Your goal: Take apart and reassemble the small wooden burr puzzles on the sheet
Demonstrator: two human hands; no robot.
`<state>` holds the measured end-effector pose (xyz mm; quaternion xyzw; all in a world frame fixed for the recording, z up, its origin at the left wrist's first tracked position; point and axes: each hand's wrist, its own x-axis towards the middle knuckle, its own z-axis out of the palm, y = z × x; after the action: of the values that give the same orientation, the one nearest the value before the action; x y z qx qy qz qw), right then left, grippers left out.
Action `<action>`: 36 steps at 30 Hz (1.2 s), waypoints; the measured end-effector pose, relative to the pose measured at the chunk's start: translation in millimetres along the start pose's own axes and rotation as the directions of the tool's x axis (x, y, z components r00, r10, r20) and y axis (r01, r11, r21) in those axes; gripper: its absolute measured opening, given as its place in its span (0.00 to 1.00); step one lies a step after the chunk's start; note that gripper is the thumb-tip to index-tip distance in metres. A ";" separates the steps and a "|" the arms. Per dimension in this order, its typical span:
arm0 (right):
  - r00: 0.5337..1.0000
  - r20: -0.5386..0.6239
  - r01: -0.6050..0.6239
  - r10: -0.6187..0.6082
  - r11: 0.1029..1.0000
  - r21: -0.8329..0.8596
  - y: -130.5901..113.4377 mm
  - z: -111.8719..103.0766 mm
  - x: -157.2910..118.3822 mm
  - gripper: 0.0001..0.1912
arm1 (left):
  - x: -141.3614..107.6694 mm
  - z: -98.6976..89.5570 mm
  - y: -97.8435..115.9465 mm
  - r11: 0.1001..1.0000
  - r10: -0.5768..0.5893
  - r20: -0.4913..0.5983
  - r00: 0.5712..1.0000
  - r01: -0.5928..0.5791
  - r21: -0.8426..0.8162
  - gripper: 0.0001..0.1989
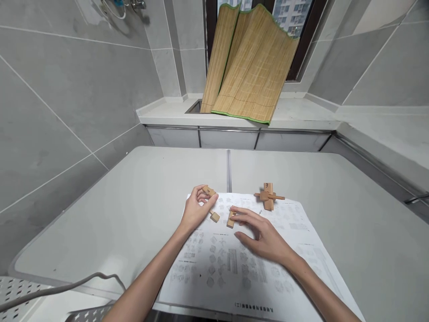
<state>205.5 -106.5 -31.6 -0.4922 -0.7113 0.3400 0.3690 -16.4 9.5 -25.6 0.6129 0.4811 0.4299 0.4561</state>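
My left hand (197, 207) pinches a notched wooden puzzle piece (209, 191) between thumb and fingers, above the printed sheet. Just below it, a small wooden puzzle piece with a square end (215, 217) shows on the paper, its other end partly behind my hand. My right hand (258, 232) has its fingers spread, the fingertips at a short wooden bar (230, 218) lying on the sheet and the thumb apart from it. Beyond that hand, several interlocked wooden pieces form a cross-shaped assembly (268, 196) at the sheet's far edge.
The large printed sheet (231, 290), covered in small diagrams, lies on a light grey folding table (100, 214) with a centre seam. A grey cable (67, 288) runs at the lower left. Behind stand a white ledge (167, 112) and a folded bamboo mat (254, 67) by the window.
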 end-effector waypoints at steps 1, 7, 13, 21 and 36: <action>1.000 0.006 0.007 -0.007 1.000 0.000 -0.3 0.8 0.0 0.20 | 0.1 -2.8 1.6 1.000 0.010 -0.011 1.000 -0.010 0.013 0.26; 0.999 0.037 0.022 -0.022 1.000 -0.019 -5.8 3.8 -1.2 0.18 | -15.6 -39.7 21.9 0.929 0.063 -0.050 0.997 -0.040 0.368 0.27; 0.996 0.080 0.035 -0.036 0.999 0.015 -11.5 7.8 1.5 0.18 | -43.0 -64.2 11.7 0.766 0.154 0.138 0.978 -0.206 0.609 0.27; 0.997 0.029 0.062 -0.065 0.993 0.102 -9.7 8.0 3.0 0.16 | -49.8 -35.6 11.2 0.803 0.105 0.266 0.958 -0.240 0.546 0.35; 0.965 -0.227 -0.057 0.134 0.947 0.316 -1.6 2.1 13.9 0.07 | -20.2 12.4 27.4 0.771 0.282 0.556 0.782 -0.529 0.354 0.26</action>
<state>199.6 -94.0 -28.7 -0.5011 -0.5739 0.4004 0.5092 -2.4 -15.4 -3.4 0.8851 0.2991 0.2211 0.2798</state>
